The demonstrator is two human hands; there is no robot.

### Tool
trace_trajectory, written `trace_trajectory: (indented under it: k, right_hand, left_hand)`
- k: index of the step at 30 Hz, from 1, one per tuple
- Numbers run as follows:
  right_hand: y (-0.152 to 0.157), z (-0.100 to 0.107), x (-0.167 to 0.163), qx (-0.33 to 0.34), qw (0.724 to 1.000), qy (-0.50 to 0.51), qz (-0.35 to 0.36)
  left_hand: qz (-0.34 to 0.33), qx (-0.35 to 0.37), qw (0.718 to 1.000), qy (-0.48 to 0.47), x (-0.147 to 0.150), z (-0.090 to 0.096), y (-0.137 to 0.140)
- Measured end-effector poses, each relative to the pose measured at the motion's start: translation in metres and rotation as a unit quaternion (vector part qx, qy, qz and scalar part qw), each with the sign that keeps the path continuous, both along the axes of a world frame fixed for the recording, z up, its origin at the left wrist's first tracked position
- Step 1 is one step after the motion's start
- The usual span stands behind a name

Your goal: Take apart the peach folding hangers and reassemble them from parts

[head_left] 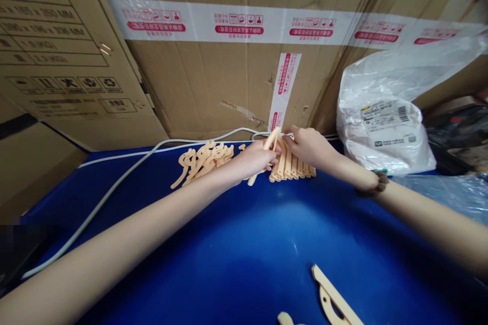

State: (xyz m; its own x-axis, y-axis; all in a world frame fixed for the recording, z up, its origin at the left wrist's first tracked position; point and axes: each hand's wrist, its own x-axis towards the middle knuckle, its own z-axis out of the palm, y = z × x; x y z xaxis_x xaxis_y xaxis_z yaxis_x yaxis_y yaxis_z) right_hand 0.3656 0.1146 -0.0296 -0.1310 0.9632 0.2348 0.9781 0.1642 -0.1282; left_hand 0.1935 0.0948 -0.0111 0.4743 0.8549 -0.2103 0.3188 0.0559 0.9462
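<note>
Left hand (264, 156): fingers closed around a wooden stick (271, 138), tilted over the far part of the blue worktop (213, 249).
Right hand (305, 144): fingers curled beside the stick's far end; whether they pinch anything, I cannot tell.
Wooden strips (293, 167): in a row, below the right hand.
Wooden pile (208, 160): left of the left hand.
Near right: curved wooden piece (335, 297).
Far right: white bag (385, 132).
</note>
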Motion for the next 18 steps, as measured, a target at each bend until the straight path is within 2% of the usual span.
trace_trajectory:
  k: [8,18]
  right_hand:
    - [-0.002,0.005,0.003,-0.017,0.998,0.061,0.014]
    - [-0.002,0.005,0.005,-0.037,0.992,0.114,0.029]
  left_hand:
    - [0.011,0.018,1.000,0.021,-0.001,-0.009,0.005]
    - [-0.030,0.066,0.997,0.015,0.002,-0.013,0.006]
